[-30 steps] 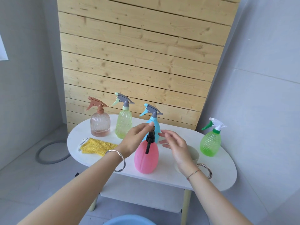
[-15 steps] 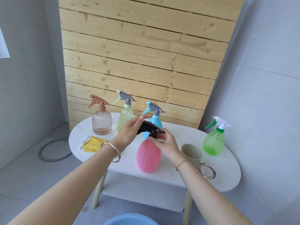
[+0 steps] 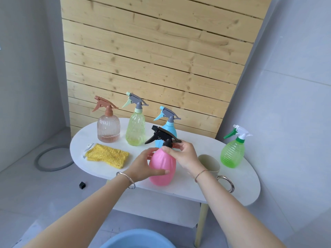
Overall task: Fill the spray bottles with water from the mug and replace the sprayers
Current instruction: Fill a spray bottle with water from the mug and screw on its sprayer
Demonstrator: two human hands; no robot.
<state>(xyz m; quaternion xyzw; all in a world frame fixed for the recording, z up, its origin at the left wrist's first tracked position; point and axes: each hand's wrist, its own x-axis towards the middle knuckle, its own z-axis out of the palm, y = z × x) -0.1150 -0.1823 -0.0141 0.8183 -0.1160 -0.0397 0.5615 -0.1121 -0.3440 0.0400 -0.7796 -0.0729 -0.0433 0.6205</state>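
One pink spray bottle point(image 3: 162, 169) stood upright near the front edge of a white oval table point(image 3: 247, 179); the left hand point(image 3: 143, 167) curled round its body; the right hand point(image 3: 186, 155) pinched the collar of the black sprayer point(image 3: 162, 135) seated on its neck; a beige mug point(image 3: 211, 161) stood just beside it.

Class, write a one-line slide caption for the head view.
The left hand holds the pink bottle while the right hand grips the black sprayer at its neck.
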